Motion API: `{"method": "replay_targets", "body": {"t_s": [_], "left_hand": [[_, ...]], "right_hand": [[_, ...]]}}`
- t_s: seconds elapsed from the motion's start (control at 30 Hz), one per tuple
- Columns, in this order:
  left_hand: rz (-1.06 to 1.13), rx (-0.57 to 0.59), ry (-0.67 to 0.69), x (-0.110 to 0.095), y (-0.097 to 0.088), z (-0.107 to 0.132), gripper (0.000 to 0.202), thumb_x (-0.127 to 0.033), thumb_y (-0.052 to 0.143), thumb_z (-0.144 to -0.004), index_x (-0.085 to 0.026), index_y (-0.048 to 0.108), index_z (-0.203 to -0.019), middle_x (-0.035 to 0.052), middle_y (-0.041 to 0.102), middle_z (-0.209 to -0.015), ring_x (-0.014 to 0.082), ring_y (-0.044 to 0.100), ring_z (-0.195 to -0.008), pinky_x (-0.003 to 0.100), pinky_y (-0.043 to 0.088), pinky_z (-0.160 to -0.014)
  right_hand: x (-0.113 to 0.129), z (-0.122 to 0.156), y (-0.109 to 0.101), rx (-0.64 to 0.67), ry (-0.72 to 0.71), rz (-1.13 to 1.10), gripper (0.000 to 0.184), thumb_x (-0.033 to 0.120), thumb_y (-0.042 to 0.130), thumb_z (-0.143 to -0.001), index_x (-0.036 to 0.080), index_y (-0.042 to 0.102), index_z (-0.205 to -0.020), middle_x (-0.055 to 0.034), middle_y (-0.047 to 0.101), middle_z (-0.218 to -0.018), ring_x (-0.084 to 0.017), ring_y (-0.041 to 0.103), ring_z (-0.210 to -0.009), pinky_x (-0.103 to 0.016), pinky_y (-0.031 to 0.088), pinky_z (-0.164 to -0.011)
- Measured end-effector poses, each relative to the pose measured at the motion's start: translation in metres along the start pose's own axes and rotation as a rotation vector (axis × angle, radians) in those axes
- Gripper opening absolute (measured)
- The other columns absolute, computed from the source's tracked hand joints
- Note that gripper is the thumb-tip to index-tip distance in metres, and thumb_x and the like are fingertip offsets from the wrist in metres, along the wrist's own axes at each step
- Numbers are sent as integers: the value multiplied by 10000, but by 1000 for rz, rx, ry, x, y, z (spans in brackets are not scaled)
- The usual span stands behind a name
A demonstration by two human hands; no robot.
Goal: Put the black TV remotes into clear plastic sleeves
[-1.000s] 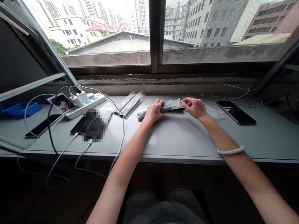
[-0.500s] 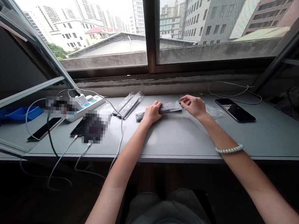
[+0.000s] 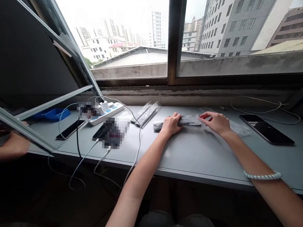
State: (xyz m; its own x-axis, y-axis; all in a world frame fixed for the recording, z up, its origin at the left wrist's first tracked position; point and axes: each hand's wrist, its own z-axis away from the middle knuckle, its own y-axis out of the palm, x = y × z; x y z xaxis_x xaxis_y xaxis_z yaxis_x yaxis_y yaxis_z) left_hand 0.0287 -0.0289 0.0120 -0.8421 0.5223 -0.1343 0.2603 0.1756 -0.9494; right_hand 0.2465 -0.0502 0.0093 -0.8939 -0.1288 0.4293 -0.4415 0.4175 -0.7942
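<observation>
A long dark item in a clear plastic sleeve (image 3: 187, 120) lies on the grey desk (image 3: 190, 153) below the window. My left hand (image 3: 171, 124) is closed around its left part, pressing it to the desk. My right hand (image 3: 216, 122) pinches the sleeve's right end with fingertips together. A bead bracelet (image 3: 262, 175) sits on my right wrist.
Two more sleeved items (image 3: 146, 113) lie further left. A white power strip (image 3: 107, 111) with chargers and cables, two phones (image 3: 70, 129) and a blue tray (image 3: 52, 114) sit at the left. A black phone (image 3: 266, 129) and white cable (image 3: 264, 108) lie right. Another person's hand (image 3: 16, 144) rests at far left.
The view has swung left and tilted up, bringing the other person's hand into sight. Both my hands keep their hold on the sleeved item, which has barely shifted.
</observation>
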Motion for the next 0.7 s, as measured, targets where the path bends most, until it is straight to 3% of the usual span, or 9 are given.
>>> {"method": "replay_targets", "body": {"t_s": [0.17,0.47,0.7], "left_hand": [[11,-44,-9,-1,4,-1,346,-311,607,-764,-229,502,-1083,35,543,-1076,205,587,-951,299,429,-844],[21,-123,-32,-10,4,-6,323,-313,585,-797,-210,482,-1085,43,554,-1066,197,570,-957,296,417,-834],[22,-118,-70,-11,1,-6,307,-307,587,-797,-220,482,-1071,39,552,-1074,195,575,-957,285,418,-828]], "right_hand": [[-2,-1,6,5,35,-11,354,580,549,-743,259,692,-789,-22,645,-596,-216,594,-654,-276,325,-536],[0,-5,11,-67,134,-273,448,565,357,-855,217,629,-933,-34,675,-665,-194,627,-655,-258,382,-528],[-1,-5,10,-10,123,-373,495,584,355,-840,202,670,-822,-48,678,-684,-192,629,-657,-282,450,-576]]}}
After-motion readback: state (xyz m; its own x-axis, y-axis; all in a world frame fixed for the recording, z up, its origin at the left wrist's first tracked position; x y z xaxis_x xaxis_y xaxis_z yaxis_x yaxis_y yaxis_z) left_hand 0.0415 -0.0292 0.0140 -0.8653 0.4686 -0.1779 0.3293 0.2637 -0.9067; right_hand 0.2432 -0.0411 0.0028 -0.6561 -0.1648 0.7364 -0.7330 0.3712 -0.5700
